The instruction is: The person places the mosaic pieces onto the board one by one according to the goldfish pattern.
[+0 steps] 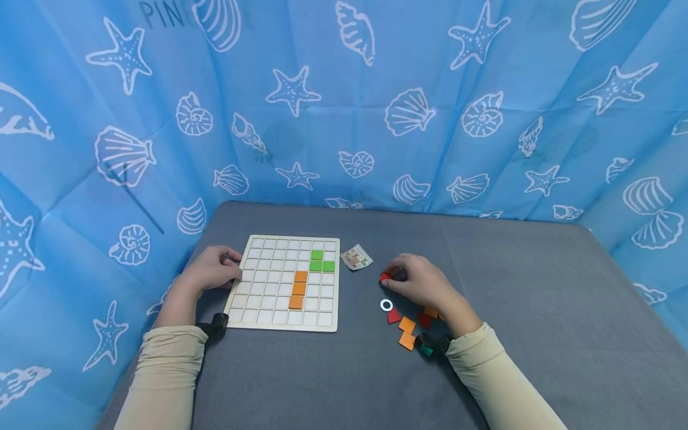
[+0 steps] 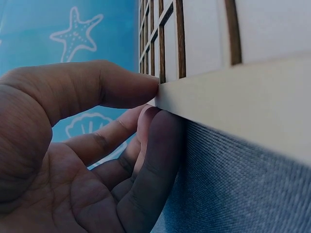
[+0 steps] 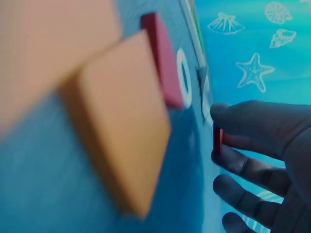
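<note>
A pale wooden grid board (image 1: 267, 288) lies on the grey table, bearing three orange square tiles (image 1: 298, 289) in a column and three green ones (image 1: 316, 265) in an L. My left hand (image 1: 211, 270) pinches the board's left edge; in the left wrist view the thumb (image 2: 129, 90) is at its rim, with fingers beneath. Right of the board, my right hand (image 1: 421, 282) holds a small red tile (image 3: 217, 141) between thumb and fingertips, low over the table. Part of that tile is hidden by the fingers.
Near my right wrist lie loose orange tiles (image 1: 407, 340), red pieces (image 1: 394, 316), a green piece (image 1: 427, 350) and a white ring (image 1: 386, 305). A small printed grid card (image 1: 356, 257) sits beside the board. Behind the table hangs a blue shell-patterned curtain (image 1: 322, 131).
</note>
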The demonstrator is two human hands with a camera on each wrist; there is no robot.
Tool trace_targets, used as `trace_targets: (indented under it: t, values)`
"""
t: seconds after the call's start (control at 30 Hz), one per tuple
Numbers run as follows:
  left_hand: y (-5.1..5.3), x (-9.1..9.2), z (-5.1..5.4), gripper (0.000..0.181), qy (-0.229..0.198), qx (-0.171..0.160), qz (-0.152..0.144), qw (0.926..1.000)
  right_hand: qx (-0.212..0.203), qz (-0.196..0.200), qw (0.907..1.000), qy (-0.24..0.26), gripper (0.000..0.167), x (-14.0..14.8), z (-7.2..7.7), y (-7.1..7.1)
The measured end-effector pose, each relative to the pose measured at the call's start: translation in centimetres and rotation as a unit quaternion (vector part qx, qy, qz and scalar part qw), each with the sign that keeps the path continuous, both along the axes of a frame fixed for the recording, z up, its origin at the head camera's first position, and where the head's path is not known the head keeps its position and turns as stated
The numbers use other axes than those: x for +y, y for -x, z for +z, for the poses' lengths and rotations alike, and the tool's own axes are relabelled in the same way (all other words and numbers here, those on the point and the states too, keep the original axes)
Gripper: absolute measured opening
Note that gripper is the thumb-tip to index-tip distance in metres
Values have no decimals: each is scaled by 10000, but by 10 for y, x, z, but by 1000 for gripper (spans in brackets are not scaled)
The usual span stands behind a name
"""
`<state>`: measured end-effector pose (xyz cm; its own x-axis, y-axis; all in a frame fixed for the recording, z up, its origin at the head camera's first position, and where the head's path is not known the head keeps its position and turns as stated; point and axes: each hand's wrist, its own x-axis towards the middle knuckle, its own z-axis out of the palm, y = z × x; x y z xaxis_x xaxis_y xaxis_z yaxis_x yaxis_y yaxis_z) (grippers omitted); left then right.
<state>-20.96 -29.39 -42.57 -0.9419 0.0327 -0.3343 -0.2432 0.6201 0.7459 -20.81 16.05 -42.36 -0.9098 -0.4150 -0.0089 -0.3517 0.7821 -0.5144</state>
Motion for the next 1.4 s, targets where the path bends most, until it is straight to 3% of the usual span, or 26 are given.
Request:
trace_targets:
  t: [0.23, 0.67, 0.9, 1.4]
  values:
    - [1, 0, 1, 54, 21, -3, 28, 10000, 278, 559, 9971, 426, 18, -32, 8, -4]
    - [-3, 0, 1, 54, -54, -16, 30, 10000, 451, 1687, 9844, 200, 18, -111, 6, -18]
    - [-2, -1, 2, 54, -40, 38, -31, 10000, 337, 1903, 9811, -25, 18, -128, 4, -21]
    - [-1, 0, 2, 55, -15, 27, -45, 10000, 344, 2044, 9783, -89, 17, -134, -2, -20]
